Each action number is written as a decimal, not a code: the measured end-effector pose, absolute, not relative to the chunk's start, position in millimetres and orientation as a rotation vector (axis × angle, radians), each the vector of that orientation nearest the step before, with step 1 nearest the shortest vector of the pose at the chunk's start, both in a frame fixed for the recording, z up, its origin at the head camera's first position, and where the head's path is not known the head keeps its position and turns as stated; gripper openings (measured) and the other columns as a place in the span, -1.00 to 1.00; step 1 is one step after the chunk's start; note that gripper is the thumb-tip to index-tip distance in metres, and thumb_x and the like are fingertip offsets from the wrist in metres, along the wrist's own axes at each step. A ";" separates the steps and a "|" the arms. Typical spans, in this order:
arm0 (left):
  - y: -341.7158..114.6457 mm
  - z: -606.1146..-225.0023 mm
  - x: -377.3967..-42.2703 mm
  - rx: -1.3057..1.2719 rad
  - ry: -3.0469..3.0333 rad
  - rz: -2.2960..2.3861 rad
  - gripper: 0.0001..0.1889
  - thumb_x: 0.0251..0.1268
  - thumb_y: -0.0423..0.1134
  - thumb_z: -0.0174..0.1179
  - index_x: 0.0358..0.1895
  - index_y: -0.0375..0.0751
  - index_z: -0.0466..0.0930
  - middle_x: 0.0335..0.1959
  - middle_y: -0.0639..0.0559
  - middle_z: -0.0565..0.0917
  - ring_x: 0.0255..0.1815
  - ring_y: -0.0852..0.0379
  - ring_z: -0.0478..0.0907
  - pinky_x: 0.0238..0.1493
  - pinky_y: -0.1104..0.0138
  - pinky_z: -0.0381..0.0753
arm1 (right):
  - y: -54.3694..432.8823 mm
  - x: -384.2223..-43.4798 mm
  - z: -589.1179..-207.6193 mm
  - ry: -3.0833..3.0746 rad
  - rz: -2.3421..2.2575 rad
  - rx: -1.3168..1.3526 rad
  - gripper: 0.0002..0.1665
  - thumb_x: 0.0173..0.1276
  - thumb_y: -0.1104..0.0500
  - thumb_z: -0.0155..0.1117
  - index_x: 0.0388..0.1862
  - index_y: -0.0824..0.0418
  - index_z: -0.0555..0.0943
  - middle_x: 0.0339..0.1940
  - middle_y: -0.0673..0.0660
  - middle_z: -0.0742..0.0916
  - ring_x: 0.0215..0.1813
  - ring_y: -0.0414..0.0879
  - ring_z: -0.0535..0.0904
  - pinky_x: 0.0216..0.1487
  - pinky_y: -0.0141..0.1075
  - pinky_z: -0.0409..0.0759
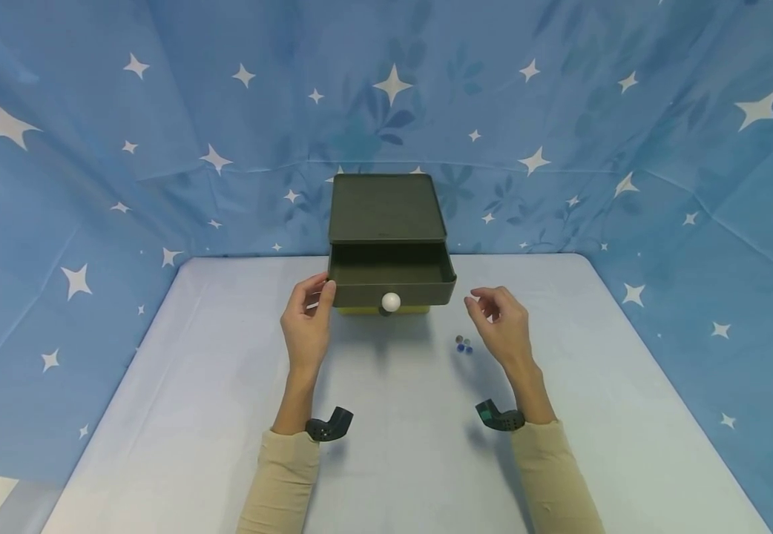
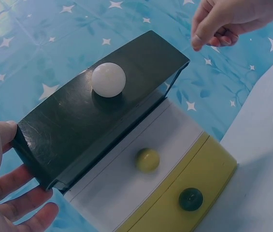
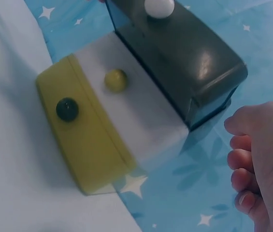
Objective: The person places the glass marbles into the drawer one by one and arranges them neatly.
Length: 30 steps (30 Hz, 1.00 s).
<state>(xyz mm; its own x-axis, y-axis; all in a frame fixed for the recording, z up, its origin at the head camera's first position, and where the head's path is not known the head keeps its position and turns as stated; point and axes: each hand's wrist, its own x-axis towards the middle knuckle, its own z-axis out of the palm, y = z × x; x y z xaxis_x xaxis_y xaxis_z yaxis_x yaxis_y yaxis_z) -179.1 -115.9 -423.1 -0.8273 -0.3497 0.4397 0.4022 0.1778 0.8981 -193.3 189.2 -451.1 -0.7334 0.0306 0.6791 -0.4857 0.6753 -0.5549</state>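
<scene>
A small chest of drawers [image 1: 387, 209] stands at the far side of the table, its dark green top drawer [image 1: 363, 294] pulled out with a bare inside. That drawer has a white knob [image 2: 108, 79]. My left hand [image 1: 309, 326] grips the drawer's left front corner, thumb on the front and fingers along the side. Off the drawer's right side, my right hand [image 1: 503, 325] hovers with loosely curled fingers and nothing visible in them. Below the top drawer are a white drawer [image 3: 141, 92] with a yellow knob [image 2: 148, 160] and a yellow drawer [image 3: 95, 154] with a dark green knob [image 3: 67, 109], both pushed in.
Several small glass marbles [image 1: 464, 345], some blue, lie on the white table [image 1: 386, 445] between the chest and my right wrist. A blue cloth [image 1: 260, 133] with white stars hangs behind and at both sides.
</scene>
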 end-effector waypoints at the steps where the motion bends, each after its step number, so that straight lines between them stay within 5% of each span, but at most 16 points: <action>1: -115.2 -419.3 -176.5 -0.047 -1.891 -1.708 -0.70 0.41 -0.26 0.25 0.10 -0.33 0.64 -0.04 -0.27 0.70 -0.10 0.16 0.60 -0.13 0.47 0.56 | 189.5 -194.0 -452.5 -2.224 0.992 0.345 -0.81 0.32 0.23 0.40 -0.14 0.31 0.71 -0.46 0.16 0.63 -0.41 -0.11 0.47 -0.34 -0.62 0.33; 30: -111.8 -404.0 -166.8 -0.037 -1.898 -1.726 -0.72 0.41 -0.30 0.23 0.09 -0.36 0.63 -0.04 -0.33 0.68 -0.07 -0.06 0.61 -0.12 0.47 0.55 | 204.7 -204.5 -492.6 -2.648 1.055 0.179 -0.69 0.38 0.03 0.36 -0.03 0.20 0.67 -0.34 0.10 0.63 -0.28 -0.06 0.49 -0.27 -0.40 0.48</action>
